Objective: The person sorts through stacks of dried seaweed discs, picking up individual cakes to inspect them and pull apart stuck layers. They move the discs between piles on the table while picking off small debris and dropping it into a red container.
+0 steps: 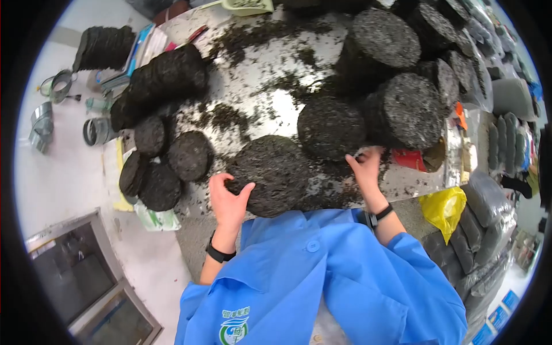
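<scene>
A large round dark cake of what looks like dried seaweed (270,175) lies at the near edge of the table, in front of my blue coat. My left hand (229,201) grips its left edge, thumb over the top face and fingers at the side. Just behind and to the right is a second dried seaweed cake (332,127). My right hand (365,167) is at that cake's lower right edge, thumb and fingers apart and curved, with the fingertips partly hidden against the dark material.
Stacks of round cakes (411,109) rise at the right. More rolls (167,77) and small discs (190,155) lie left. Dark crumbs (230,118) litter the white table (276,63). A yellow bag (444,210) and wrapped packs (489,198) are at right, tape rolls (60,86) far left.
</scene>
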Action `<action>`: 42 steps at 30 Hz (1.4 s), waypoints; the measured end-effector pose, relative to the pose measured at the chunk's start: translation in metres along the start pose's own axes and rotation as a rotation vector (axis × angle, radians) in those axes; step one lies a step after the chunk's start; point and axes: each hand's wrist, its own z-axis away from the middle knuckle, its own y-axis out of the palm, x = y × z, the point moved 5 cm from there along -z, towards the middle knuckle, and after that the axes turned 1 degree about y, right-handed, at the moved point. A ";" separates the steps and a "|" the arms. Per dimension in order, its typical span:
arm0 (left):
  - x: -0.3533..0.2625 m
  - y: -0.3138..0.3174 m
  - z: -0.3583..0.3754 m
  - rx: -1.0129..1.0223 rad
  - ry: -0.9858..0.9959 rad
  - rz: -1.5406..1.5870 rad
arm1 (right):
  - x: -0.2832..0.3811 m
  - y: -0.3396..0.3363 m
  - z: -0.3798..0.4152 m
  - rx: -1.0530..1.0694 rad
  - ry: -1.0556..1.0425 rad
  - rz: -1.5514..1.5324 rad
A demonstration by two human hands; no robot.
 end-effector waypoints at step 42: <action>-0.025 0.013 0.030 0.047 -0.102 0.853 | 0.161 0.017 0.114 0.396 -1.259 0.280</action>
